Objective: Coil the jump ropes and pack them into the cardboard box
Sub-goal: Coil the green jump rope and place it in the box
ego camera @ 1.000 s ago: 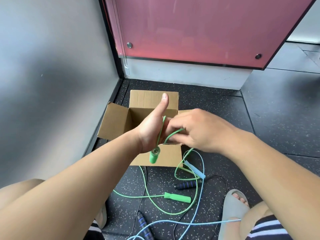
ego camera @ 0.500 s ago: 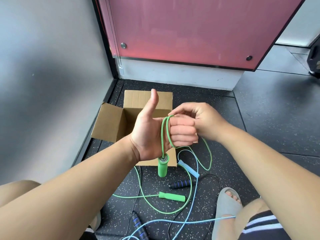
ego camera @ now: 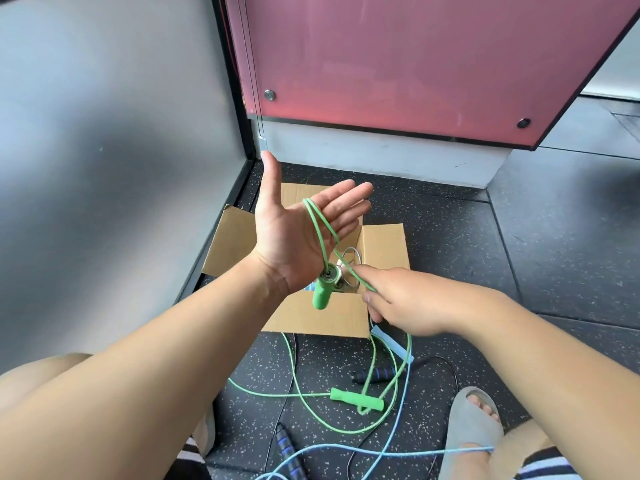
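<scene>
My left hand [ego camera: 294,233] is held palm up above the open cardboard box [ego camera: 382,244], fingers straight. Two loops of the green jump rope [ego camera: 320,230] lie across its fingers, and one green handle [ego camera: 322,291] hangs below the palm. Lower and to the right, my right hand [ego camera: 401,301] pinches the green cord over the box's front flap. The other green handle [ego camera: 356,399] lies on the floor with slack cord around it. Inside the box I see part of a grey cord [ego camera: 351,258].
A light blue rope with its handle [ego camera: 393,346] and a black rope with blue-black handles [ego camera: 374,374] lie tangled on the speckled floor. A grey sandal on a foot [ego camera: 474,427] is at the lower right. A grey wall stands left, and a red panel stands behind the box.
My left fingers, curled over the green loops half a second ago, have straightened flat. My right hand has dropped from beside the left fingers to the box's front, taking the cord down.
</scene>
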